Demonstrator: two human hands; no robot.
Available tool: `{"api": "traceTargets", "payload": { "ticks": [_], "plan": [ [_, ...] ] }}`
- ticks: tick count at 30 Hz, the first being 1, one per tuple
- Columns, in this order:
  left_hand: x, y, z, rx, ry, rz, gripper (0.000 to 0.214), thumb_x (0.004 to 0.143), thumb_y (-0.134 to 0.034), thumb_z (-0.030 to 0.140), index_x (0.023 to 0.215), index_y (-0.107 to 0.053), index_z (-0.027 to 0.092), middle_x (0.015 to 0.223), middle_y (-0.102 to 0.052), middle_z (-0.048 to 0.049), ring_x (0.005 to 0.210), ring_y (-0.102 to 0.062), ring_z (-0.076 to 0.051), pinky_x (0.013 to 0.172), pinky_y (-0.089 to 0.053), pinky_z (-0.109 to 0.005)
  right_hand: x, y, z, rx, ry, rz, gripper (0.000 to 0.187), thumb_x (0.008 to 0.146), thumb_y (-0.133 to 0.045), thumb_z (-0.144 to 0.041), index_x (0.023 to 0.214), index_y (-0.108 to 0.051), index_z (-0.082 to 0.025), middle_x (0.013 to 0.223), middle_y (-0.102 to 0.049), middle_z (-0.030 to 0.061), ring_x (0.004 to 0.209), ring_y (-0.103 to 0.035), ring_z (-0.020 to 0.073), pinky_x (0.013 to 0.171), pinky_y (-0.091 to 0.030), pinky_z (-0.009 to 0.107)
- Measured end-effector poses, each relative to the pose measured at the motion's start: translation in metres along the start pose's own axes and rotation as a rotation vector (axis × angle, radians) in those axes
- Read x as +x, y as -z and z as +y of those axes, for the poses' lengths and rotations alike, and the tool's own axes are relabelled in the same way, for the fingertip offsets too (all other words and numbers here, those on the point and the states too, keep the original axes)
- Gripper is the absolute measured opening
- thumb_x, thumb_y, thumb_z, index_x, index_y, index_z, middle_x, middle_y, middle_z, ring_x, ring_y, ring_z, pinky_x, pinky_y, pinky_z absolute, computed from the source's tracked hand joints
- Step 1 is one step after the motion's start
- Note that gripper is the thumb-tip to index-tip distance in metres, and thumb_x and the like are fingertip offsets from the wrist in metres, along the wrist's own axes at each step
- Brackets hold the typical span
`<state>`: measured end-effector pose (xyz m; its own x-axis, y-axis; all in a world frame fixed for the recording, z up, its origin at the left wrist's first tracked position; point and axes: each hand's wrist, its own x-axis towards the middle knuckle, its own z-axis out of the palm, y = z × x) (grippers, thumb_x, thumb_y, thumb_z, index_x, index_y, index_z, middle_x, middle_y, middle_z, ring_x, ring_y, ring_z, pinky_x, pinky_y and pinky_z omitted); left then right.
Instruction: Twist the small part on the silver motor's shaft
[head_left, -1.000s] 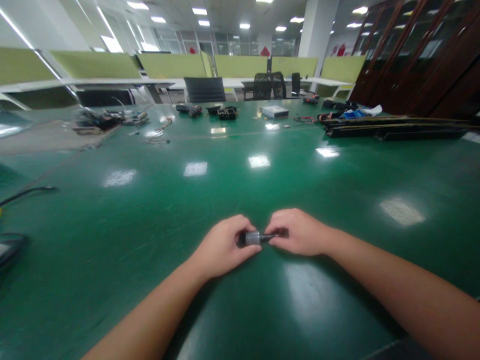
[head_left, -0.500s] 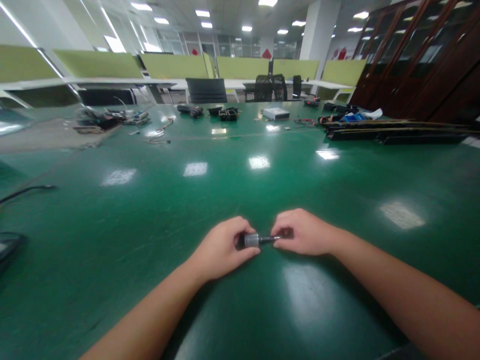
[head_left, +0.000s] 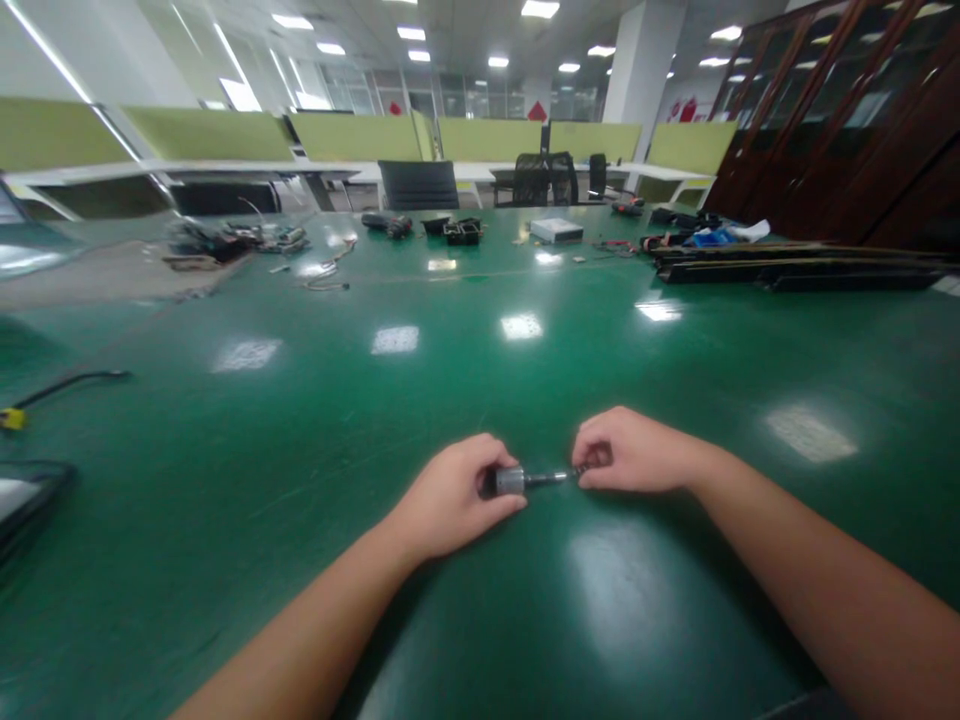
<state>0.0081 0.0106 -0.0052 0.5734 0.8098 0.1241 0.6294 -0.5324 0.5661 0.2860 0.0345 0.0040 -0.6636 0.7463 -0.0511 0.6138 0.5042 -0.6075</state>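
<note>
Green table (head_left: 330,400), black strips (head_left: 712,272) beyond, left grip (head_left: 461,497) clasping cylinder (head_left: 511,481), right grip (head_left: 634,450) pinching shaft (head_left: 550,478)

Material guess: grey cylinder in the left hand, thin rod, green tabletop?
Grey cylinder: probably metal, satin; soft grey sheen, though plastic is possible.
Thin rod: likely metal, polished; bright glint along it, but the dark stretch is too small to judge.
Green tabletop: coated or laminate-like, glossy; ceiling lights reflect in it.

Open-plan ofc, per lime desk partitions (head_left: 341,137) & white desks (head_left: 225,171) from 10 to 2 o'clock, blk chairs (head_left: 418,186) approx 11 to 1, glass-front wood cabinets (head_left: 795,115) at 2, plus ceiling lts (head_left: 540,9) around 12.
</note>
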Motion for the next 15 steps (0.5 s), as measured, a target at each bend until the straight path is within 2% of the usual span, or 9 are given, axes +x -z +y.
{"api": "traceTargets", "payload": {
  "ticks": [12, 15],
  "plan": [
    [0.001, 0.000, 0.000, -0.012, -0.005, 0.006, 0.021, 0.079, -0.079, 0.030, 0.093, -0.067, 0.019, 0.085, -0.063, 0.0000, 0.075, -0.057, -0.016, 0.067, -0.041, -0.027, 0.004, -0.008, -0.004, 0.046, 0.038, 0.031, 0.012, 0.079, -0.076, -0.027, 0.088, -0.076, -0.018, 0.079, -0.068, 0.0004, 0.070, -0.061, 0.0123, 0.064, -0.046, 0.024],
    [0.002, 0.001, 0.001, -0.014, -0.004, 0.013, 0.021, 0.079, -0.079, 0.029, 0.092, -0.067, 0.019, 0.085, -0.064, -0.0001, 0.074, -0.057, -0.016, 0.067, -0.041, -0.027, 0.008, -0.014, -0.007, 0.045, 0.070, 0.072, 0.013, 0.080, -0.076, -0.028, 0.088, -0.076, -0.018, 0.079, -0.068, 0.0006, 0.069, -0.061, 0.0121, 0.064, -0.044, 0.024]
  ]
}}
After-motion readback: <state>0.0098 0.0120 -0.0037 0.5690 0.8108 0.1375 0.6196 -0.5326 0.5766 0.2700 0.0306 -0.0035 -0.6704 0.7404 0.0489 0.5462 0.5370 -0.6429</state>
